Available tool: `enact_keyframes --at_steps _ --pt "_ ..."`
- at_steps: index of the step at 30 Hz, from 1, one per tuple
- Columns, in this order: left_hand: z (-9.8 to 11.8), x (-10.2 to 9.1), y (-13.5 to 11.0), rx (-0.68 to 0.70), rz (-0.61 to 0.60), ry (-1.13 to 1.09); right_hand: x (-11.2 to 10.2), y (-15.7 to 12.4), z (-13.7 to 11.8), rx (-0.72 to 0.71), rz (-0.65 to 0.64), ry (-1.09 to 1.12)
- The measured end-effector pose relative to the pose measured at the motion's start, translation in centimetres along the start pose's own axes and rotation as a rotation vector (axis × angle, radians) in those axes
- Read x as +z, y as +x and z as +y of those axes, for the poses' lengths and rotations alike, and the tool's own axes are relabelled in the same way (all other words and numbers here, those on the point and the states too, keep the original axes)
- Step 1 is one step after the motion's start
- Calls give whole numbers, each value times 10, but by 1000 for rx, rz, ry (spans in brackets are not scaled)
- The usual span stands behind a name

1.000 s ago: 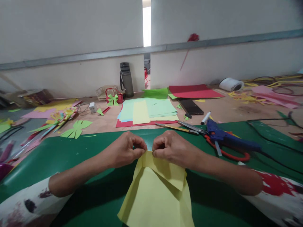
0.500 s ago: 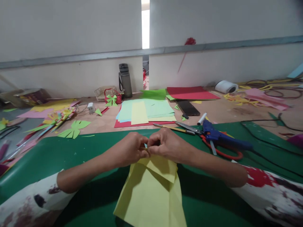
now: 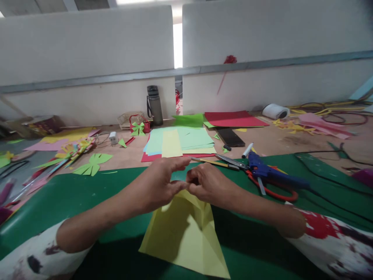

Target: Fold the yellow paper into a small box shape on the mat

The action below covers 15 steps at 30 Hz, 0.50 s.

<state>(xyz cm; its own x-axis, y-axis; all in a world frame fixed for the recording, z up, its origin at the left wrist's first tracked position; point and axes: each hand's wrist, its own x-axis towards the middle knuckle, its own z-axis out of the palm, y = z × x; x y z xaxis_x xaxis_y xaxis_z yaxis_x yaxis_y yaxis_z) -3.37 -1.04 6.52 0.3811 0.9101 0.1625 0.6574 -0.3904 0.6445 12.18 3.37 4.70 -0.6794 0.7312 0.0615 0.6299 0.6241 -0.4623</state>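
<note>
A folded sheet of yellow paper stands out below my hands, wide at its lower edge and narrow at the top. My right hand is closed in a pinch at the paper's top end; its fingertips are partly hidden. Beside it, my left hand has its fingers stretched out and its thumb apart. The left thumb tip lies at the paper's top, close to the right fingers. Under the paper spreads a green mat.
A blue glue gun lies on the right with red-handled scissors. Behind are stacked coloured sheets, a black phone and a grey bottle. Green paper cutouts lie left. A white partition stands behind.
My left hand's fingers have spread from a pinch at the paper's top. The paper's flap has shifted, and its lower edge shows fully now. The view has tilted slightly upward.
</note>
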Motion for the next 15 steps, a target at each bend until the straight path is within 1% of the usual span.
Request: enact_keyframes --at_steps 2,5,8,11,13,15 --pt "1 5 2 64 -101 -33 0 0 -3 -21 2 -33" --pt "-5 12 5 78 -146 -23 -2 -3 -6 -64 19 -53" --pt "-10 12 6 89 -87 65 -6 -11 -5 -68 79 -5" --pt "-11 8 5 29 25 198 -9 -20 0 -50 126 22" --pt "-10 7 4 -9 68 266 -7 -24 4 -34 139 5" --pt "-10 8 3 -22 84 308 -3 -26 10 -30 159 -32"
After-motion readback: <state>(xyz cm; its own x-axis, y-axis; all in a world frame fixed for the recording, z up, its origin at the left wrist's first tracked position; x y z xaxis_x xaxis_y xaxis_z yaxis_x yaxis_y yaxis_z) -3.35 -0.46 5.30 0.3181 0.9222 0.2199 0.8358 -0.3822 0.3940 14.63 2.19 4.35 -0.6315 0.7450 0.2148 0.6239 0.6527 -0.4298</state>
